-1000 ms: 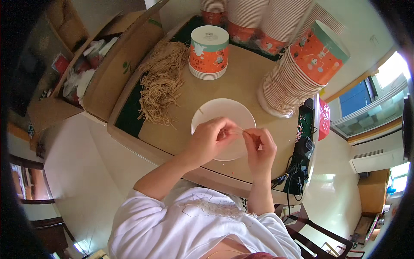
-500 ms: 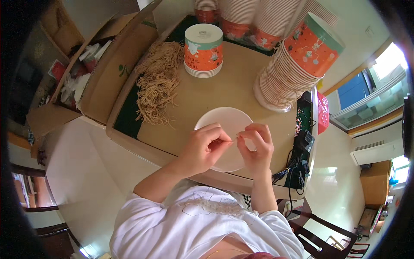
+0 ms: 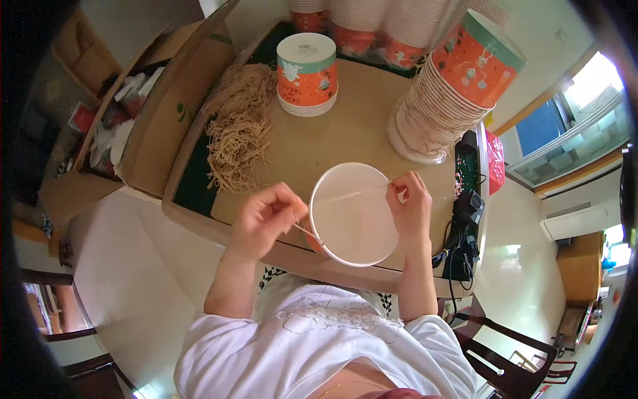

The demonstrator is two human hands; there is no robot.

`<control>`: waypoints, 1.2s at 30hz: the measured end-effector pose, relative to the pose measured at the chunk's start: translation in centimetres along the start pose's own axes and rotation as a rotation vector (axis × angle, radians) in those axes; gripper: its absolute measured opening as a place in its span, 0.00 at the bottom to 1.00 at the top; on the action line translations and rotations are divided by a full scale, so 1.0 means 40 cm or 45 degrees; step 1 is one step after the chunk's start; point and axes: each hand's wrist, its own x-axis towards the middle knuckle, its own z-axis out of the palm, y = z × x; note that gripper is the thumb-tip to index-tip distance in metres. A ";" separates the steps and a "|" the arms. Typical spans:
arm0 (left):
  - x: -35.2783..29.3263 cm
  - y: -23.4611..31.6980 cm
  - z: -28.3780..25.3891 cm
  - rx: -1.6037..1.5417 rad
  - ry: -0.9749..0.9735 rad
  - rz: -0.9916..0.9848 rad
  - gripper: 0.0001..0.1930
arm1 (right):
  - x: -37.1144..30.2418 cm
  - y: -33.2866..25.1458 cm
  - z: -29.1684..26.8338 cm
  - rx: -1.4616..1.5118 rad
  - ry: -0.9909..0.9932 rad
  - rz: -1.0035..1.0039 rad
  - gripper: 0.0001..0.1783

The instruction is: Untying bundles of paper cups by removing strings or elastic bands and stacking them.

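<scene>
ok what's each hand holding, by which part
Left hand and right hand each pinch string near the tub; whether by an end, I can't tell.

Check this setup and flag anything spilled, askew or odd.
Small pink-and-white bits lie scattered on the dark green surface at the right, perhaps spilled. The tall stack of orange, green and white paper tubs seems to lean, though the fisheye lens may exaggerate that. I see no clear damage.

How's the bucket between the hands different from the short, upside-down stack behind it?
The bucket shows its open mouth and white inside; the short stack shows a white base on top. String reaches the bucket's rim, while none shows on the short stack. The short stack has several nested rims; the bucket shows just one. Both have orange outsides.
</scene>
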 end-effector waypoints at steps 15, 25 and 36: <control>0.119 -0.137 -0.098 -0.178 0.137 -0.493 0.03 | 0.022 0.009 0.052 0.652 -0.306 0.396 0.08; 0.116 -0.259 -0.061 -0.092 0.319 -0.746 0.09 | 0.016 0.089 0.071 0.818 -0.395 0.598 0.12; 0.180 -0.199 -0.004 0.165 0.166 -0.477 0.07 | 0.029 -0.045 0.001 0.750 -0.684 0.444 0.18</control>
